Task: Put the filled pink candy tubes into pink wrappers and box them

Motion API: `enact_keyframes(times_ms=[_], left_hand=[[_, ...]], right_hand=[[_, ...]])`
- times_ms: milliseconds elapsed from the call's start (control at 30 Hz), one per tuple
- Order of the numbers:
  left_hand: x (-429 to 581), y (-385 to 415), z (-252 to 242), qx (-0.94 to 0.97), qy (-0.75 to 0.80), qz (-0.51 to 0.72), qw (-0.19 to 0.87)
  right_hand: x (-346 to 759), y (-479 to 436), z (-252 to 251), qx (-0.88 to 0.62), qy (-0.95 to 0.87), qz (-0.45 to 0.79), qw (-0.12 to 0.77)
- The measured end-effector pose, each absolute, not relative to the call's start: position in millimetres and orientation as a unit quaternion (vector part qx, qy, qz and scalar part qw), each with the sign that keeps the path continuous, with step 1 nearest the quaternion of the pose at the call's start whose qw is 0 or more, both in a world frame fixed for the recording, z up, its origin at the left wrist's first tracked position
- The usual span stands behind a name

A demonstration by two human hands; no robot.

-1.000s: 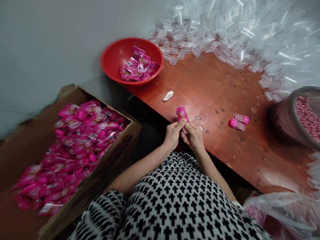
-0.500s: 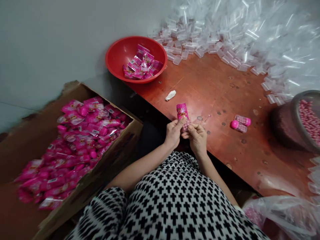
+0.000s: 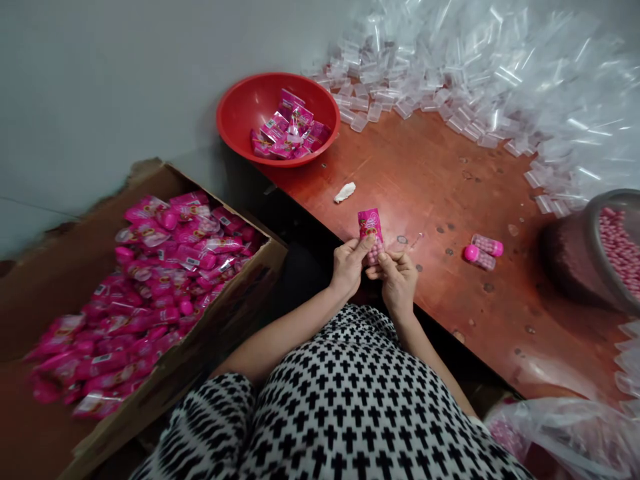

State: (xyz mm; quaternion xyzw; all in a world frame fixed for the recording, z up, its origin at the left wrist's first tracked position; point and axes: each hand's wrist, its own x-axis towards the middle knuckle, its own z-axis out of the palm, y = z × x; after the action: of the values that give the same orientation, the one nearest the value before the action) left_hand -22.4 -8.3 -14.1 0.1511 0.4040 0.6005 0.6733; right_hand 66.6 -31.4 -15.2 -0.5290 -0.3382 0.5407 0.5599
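Between my two hands, at the table's near edge, is a pink printed wrapper [image 3: 369, 221] with a clear tube of pink candy balls [image 3: 375, 253] at its lower end. My left hand [image 3: 349, 265] is closed on it, the thumb lying across its front. The fingers of my right hand [image 3: 398, 277] pinch the lower end of the tube. Its bottom is hidden behind those fingers. On the table to the right lie two filled tubes with bright pink caps, a nearer tube [image 3: 481, 257] and a farther tube [image 3: 487, 245].
A cardboard box [image 3: 220, 313] of wrapped pink tubes stands left. A red bowl [image 3: 240, 110] of pink packets sits at the table's [image 3: 450, 193] back left corner. Empty clear tubes [image 3: 480, 93] are heaped behind. A bucket [image 3: 570, 247] of pink balls and a plastic bag [image 3: 575, 427] are right.
The whole view has shifted slightly, so most things appear a little further right. Both hands keep the same hold on the wrapped tube.
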Motion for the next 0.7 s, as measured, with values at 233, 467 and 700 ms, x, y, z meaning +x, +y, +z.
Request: enact_keyframes(times_ms=[233,467,700], left_hand=[[-17.3,-12.0,-13.0,0.161,0.416,0.595,0.668],[-24.1,-10.1,-7.3,0.122,0.385,0.601,0.690],[-13.9,-21.6,-22.3,0.177,0.403,0.571,0.693]], right_hand=[[67.8,-30.2,-16.1,-0.539,-0.335,0.528,0.565],[68.6,-36.4,-14.6,-0.541,-0.437,0.443,0.565],[65.9,-27.6,-11.7,-0.548,-0.334,0.502,0.580]])
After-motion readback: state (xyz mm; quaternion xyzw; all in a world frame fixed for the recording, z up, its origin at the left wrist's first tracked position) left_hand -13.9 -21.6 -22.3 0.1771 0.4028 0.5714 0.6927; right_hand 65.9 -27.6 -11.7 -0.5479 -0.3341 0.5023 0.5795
